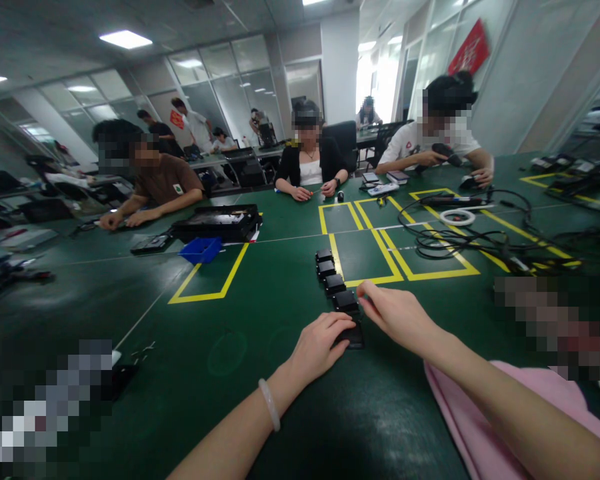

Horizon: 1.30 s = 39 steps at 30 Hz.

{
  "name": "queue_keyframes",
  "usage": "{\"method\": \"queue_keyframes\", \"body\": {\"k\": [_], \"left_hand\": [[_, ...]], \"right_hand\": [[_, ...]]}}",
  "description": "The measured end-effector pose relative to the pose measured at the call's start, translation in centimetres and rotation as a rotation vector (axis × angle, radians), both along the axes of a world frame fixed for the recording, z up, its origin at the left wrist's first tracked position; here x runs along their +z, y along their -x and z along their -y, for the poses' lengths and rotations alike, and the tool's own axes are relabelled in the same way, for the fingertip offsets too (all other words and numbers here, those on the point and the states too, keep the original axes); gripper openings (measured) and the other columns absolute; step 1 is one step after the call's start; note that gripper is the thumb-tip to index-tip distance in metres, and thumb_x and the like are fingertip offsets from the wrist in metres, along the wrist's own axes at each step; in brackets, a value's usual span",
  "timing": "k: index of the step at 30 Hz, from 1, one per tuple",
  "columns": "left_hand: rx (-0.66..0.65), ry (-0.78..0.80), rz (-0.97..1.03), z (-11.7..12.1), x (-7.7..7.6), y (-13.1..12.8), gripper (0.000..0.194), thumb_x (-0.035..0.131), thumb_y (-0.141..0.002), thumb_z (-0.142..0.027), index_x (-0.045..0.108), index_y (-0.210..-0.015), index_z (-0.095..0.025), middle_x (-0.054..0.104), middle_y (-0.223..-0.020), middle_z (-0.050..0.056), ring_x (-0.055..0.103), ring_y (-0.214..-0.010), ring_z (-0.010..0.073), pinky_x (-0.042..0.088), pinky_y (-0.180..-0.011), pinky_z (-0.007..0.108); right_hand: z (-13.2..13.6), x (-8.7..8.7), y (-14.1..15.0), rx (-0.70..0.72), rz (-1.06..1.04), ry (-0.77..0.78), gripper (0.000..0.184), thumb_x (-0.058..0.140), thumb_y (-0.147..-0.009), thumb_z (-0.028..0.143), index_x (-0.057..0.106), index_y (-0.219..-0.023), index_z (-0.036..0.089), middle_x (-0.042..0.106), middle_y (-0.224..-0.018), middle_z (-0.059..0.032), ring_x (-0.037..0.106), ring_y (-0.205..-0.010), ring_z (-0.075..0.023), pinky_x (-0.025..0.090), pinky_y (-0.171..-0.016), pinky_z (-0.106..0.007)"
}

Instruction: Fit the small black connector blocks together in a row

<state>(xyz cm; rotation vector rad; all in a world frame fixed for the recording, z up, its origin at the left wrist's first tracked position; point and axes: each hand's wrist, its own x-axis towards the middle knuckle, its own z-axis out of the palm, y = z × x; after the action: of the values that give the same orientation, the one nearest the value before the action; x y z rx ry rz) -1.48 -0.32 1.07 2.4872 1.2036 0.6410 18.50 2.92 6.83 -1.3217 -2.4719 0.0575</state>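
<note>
My left hand [319, 343] reaches across the green table and grips a small flat black box [354, 336], with the fingers over its far side and the thumb along its near side. Just beyond the box is my right hand [393, 312], its fingers curled together in a pinch. Whatever is between those fingertips, if anything, is too small to make out. Close to the right fingertips sits a black block [346, 301]. More such black blocks [326, 269] continue from it in a row away from me.
Yellow tape outlines [373, 280] mark the green table [280, 280]. A blue bin [201, 250] and a black open case [220, 222] stand left of centre. Black cables [433, 243] lie at right beside a white coil [457, 217]. Pink cloth [460, 400] lies under my right forearm. Several people sit opposite.
</note>
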Motion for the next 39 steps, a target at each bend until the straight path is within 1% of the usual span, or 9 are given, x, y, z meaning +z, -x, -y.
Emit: {"method": "queue_keyframes", "body": {"k": [4,9,15,21,26,29,33,35,39], "left_hand": [[-0.001,0.002,0.009,-0.04,-0.07,-0.01,0.033,0.057,-0.085,-0.015,0.052,-0.116,-0.026,0.055,-0.124,0.001,0.051,-0.112,0.0188,0.044,-0.097,0.035],[-0.003,0.002,0.005,-0.07,-0.03,-0.03,0.034,0.057,-0.085,-0.015,0.052,-0.117,-0.026,0.055,-0.124,0.001,0.051,-0.112,0.0188,0.045,-0.097,0.035],[0.003,-0.003,0.0,-0.03,-0.02,-0.05,0.032,0.057,-0.085,-0.016,0.053,-0.116,-0.026,0.055,-0.123,0.002,0.052,-0.111,0.0194,0.046,-0.096,0.036],[0.012,-0.008,-0.006,0.0,-0.01,-0.1,0.033,0.058,-0.085,-0.016,0.053,-0.116,-0.026,0.056,-0.123,0.001,0.052,-0.11,0.0187,0.046,-0.096,0.035],[0.006,-0.009,-0.01,-0.02,0.02,-0.07,0.033,0.057,-0.085,-0.016,0.053,-0.116,-0.026,0.055,-0.123,0.001,0.052,-0.111,0.0183,0.046,-0.096,0.035],[0.008,-0.009,-0.019,-0.03,0.0,-0.07,0.034,0.058,-0.085,-0.015,0.053,-0.116,-0.026,0.055,-0.124,0.001,0.052,-0.112,0.0181,0.045,-0.097,0.034],[0.006,-0.01,-0.022,-0.04,-0.06,-0.08,0.034,0.058,-0.084,-0.015,0.052,-0.116,-0.025,0.055,-0.124,0.001,0.052,-0.111,0.0187,0.045,-0.097,0.035],[0.003,-0.009,-0.017,-0.04,-0.07,-0.08,0.034,0.058,-0.085,-0.015,0.052,-0.116,-0.025,0.055,-0.124,0.001,0.052,-0.111,0.0188,0.045,-0.097,0.035],[0.002,-0.015,-0.015,-0.04,-0.09,-0.07,0.033,0.057,-0.085,-0.016,0.052,-0.117,-0.026,0.055,-0.123,0.002,0.052,-0.111,0.0191,0.045,-0.097,0.036]], "right_hand": [[0.0,-0.07,-0.05,0.001,-0.044,-0.004,0.011,0.041,-0.093,0.024,0.047,-0.101,0.02,0.067,-0.083,-0.0002,0.064,-0.071,-0.015,0.033,-0.058,-0.023],[0.04,0.07,0.0,-0.03,0.046,-0.01,0.019,0.037,-0.096,0.033,0.05,-0.091,0.02,0.066,-0.074,-0.0007,0.063,-0.066,-0.0163,0.031,-0.055,-0.024],[0.11,0.1,-0.02,0.001,-0.038,-0.008,0.012,0.04,-0.093,0.022,0.049,-0.101,0.02,0.067,-0.082,-0.0003,0.063,-0.07,-0.014,0.032,-0.057,-0.023],[0.15,0.23,0.03,-0.031,0.022,0.0,0.019,0.037,-0.096,0.032,0.051,-0.091,0.02,0.067,-0.074,-0.0017,0.062,-0.063,-0.0155,0.029,-0.054,-0.024],[0.06,0.25,-0.08,0.018,-0.019,0.001,0.012,0.038,-0.094,0.023,0.049,-0.094,0.02,0.066,-0.079,-0.0009,0.062,-0.068,-0.0142,0.031,-0.056,-0.023],[0.06,0.3,-0.1,0.039,-0.033,0.004,0.011,0.038,-0.094,0.024,0.048,-0.094,0.02,0.065,-0.079,-0.0002,0.062,-0.07,-0.0139,0.032,-0.058,-0.023],[0.03,0.18,0.0,-0.029,0.044,-0.006,0.019,0.036,-0.096,0.031,0.05,-0.091,0.02,0.066,-0.072,-0.0007,0.061,-0.062,-0.0151,0.028,-0.054,-0.024],[0.02,0.12,0.02,-0.033,0.044,-0.004,0.017,0.036,-0.096,0.029,0.05,-0.092,0.02,0.066,-0.072,-0.0008,0.061,-0.061,-0.0151,0.028,-0.054,-0.024],[0.15,0.16,-0.06,0.014,-0.065,0.011,0.013,0.036,-0.094,0.022,0.046,-0.102,0.02,0.067,-0.082,-0.0009,0.063,-0.07,-0.0147,0.033,-0.059,-0.023]]}}
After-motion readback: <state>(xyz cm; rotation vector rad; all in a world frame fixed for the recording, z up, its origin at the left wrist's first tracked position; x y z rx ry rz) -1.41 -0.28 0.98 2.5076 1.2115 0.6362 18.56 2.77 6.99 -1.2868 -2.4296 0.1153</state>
